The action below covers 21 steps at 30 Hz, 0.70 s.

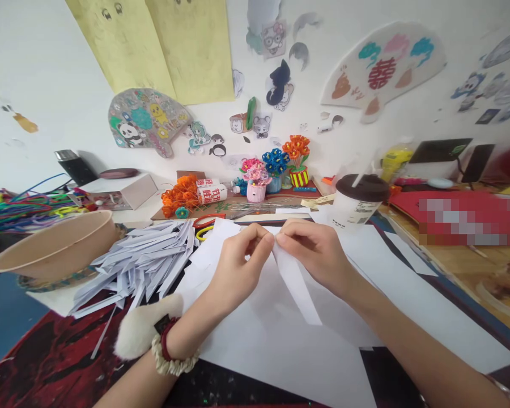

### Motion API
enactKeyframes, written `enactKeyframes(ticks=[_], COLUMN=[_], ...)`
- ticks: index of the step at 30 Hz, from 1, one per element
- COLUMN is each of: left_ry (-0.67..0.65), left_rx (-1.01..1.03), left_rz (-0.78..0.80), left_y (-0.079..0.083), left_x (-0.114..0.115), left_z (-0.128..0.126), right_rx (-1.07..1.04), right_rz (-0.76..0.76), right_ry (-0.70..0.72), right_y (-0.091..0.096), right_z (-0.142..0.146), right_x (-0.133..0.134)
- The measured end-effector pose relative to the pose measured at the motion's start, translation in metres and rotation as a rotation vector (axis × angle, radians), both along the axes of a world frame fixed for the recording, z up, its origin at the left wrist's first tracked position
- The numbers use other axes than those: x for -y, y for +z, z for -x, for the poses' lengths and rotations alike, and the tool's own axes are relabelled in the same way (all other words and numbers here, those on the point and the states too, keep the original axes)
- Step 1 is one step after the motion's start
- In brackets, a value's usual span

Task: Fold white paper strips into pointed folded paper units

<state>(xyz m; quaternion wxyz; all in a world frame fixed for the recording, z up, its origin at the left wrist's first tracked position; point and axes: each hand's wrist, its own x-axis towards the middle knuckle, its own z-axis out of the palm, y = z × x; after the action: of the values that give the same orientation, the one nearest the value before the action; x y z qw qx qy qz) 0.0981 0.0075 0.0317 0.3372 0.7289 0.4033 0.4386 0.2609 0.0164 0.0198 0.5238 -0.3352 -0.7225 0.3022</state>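
My left hand (247, 258) and my right hand (313, 249) meet over the table, their fingertips pinching the top end of a white paper strip (298, 289). The strip's free end hangs down and toward me, slanting to the right. Beneath it lie large white paper sheets (255, 340). Left of my left hand is a heap of folded white paper strips (140, 260). A fluffy white object (142, 328) rests beside my left wrist, which wears scrunchies.
A beige basin (59, 243) stands at the left, near colourful pipe cleaners (21, 212). Behind my hands are a lidded drink cup (359, 198), pink pot of flowers (255, 187), a bottle (212, 191) and scissors (204, 231). A red packet (408, 212) lies at the right.
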Motion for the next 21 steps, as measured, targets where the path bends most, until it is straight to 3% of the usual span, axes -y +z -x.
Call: enactKeyframes(ticks=[8, 14, 21], left_ry=[0.039, -0.036, 0.007], left_rx=[0.018, 0.105, 0.086], left_rz=[0.018, 0.192, 0.123], left_y=[-0.0035, -0.0053, -0.0027], left_x=[-0.0002, 0.0009, 0.0035], left_z=[-0.0002, -0.0058, -0.0063], right_rx=[-0.002, -0.020, -0.021], right_rz=[-0.027, -0.048, -0.061], right_ry=[-0.039, -0.092, -0.130], right_y=[-0.0017, -0.0028, -0.0036], right_z=[0.0003, -0.0006, 0.0002], right_x=[-0.0003, -0.0016, -0.0016])
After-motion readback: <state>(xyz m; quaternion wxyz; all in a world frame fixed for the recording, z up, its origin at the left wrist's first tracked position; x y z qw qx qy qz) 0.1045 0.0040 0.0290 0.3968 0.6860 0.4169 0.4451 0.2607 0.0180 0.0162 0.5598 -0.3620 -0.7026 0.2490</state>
